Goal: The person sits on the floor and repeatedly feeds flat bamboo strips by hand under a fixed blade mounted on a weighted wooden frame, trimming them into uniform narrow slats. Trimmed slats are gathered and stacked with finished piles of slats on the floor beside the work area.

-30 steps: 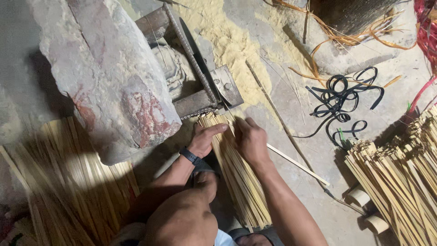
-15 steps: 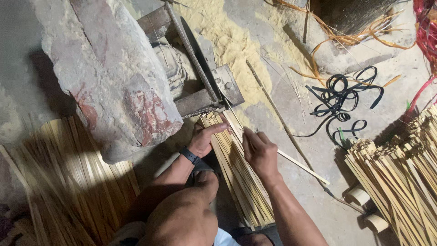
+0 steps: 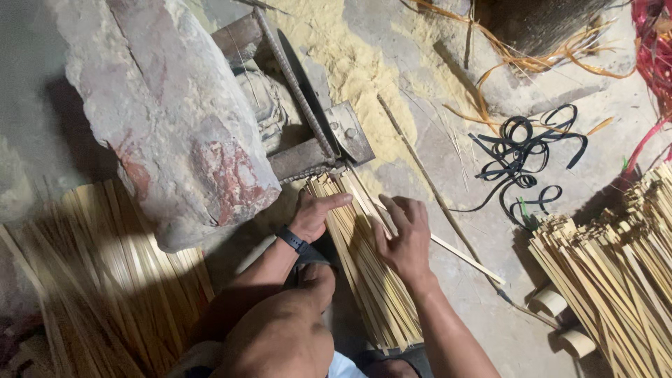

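While both hands work over one bundle on the ground, the scene reads as follows

Bundle: thin pale bamboo splints (image 3: 364,269) lie side by side in a long sheaf between the person's forearms, the far ends pushed up against the metal blade frame (image 3: 315,150), the near ends running down toward the person's lap

Left hand (image 3: 313,213): rests on the left edge of the sheaf near its far end, palm down, fingers stretched flat and pointing right across the splints; not closed around anything, only pressing on them

Left wrist: wears a dark wristband (image 3: 292,240)

Right hand (image 3: 404,234): lies spread on the right side of the sheaf, fingers loosely bent with the tips on the splints; open, gripping nothing

Knee (image 3: 290,329): bare, raised between the two forearms, hiding the near left part of the sheaf

Stone block (image 3: 164,115): large, grey with reddish patches, sits at upper left, just beside the blade frame

Sawdust (image 3: 357,66): pale yellow, scattered on the ground beyond the blade frame

Loose splint (image 3: 458,250): a single stick on the ground just right of the right hand

Left pile (image 3: 105,280): more splints fanned out on the ground, left of the knee

Right pile (image 3: 616,273): a stack of cut splints at the right edge, well apart from the hands

Black strap (image 3: 521,150): tangled loops on the ground above the right pile

Two short tube sections (image 3: 560,322): lie near the foot of the right pile
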The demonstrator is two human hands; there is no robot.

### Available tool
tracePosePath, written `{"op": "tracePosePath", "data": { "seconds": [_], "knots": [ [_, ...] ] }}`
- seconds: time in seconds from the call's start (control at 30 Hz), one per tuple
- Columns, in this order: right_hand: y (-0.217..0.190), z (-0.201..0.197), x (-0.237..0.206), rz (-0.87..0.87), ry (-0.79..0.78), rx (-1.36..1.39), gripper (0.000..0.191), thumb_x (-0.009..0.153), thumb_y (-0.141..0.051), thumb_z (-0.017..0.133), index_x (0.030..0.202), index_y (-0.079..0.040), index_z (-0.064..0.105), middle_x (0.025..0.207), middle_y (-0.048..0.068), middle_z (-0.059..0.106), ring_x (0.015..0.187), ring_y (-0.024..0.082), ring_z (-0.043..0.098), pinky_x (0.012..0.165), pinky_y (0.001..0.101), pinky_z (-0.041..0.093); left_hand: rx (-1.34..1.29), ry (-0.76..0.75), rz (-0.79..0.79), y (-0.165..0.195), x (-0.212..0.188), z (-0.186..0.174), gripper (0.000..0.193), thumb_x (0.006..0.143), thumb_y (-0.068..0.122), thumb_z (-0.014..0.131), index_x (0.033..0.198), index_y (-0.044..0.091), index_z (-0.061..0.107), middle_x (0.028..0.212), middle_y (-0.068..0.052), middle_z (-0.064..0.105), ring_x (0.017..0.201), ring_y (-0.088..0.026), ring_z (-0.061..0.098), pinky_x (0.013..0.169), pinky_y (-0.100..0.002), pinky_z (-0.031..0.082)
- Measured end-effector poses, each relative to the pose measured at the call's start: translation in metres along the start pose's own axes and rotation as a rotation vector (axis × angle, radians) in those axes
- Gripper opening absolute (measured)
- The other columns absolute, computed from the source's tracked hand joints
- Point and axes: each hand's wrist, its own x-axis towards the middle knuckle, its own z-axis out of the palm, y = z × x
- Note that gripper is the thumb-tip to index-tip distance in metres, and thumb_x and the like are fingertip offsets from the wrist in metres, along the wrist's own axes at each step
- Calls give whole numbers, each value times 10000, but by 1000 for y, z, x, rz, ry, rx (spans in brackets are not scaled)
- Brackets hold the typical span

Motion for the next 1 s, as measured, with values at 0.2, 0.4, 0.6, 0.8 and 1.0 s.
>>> {"op": "tracePosePath", "data": {
  "seconds": [0.2,0.4,0.6,0.8,1.0],
  "knots": [
    [6,7,-25,340,-46,439,158,947,-133,724,1050,-25,774,887,103,741,701,126,719,512,250,593,-63,-51,44,19,-14,14,311,802,83,821,1073,-51,750,1085,-186,771,1060,-253,728,1009,-389,547],
    [14,18,-3,199,-39,159,116,935,-75,741,1022,-6,775,743,123,680,545,199,652,468,350,494,-227,-172,209,27,-20,18,293,792,18,734,1079,40,680,920,-87,712,864,-223,701,834,-386,592],
    [12,58,42,81,-8,156,112,860,-12,738,972,-24,738,848,142,694,674,307,687,604,403,548,-81,-49,196,13,-10,8,321,836,15,760,1150,17,690,1023,-66,714,941,-172,677,870,-333,562],
    [8,16,22,31,-19,82,165,866,-33,735,1030,-26,746,902,142,728,742,306,701,676,387,573,-68,-52,3,3,0,1,315,865,44,780,1165,-43,744,1149,-113,779,1071,-152,721,954,-257,533],
    [4,8,-28,415,-198,359,227,873,-172,757,1015,6,762,870,145,745,799,234,715,716,354,577,-138,-125,98,19,-12,10,279,815,-13,810,1082,-45,735,1040,-135,768,953,-214,740,875,-352,609]
  ]
}}
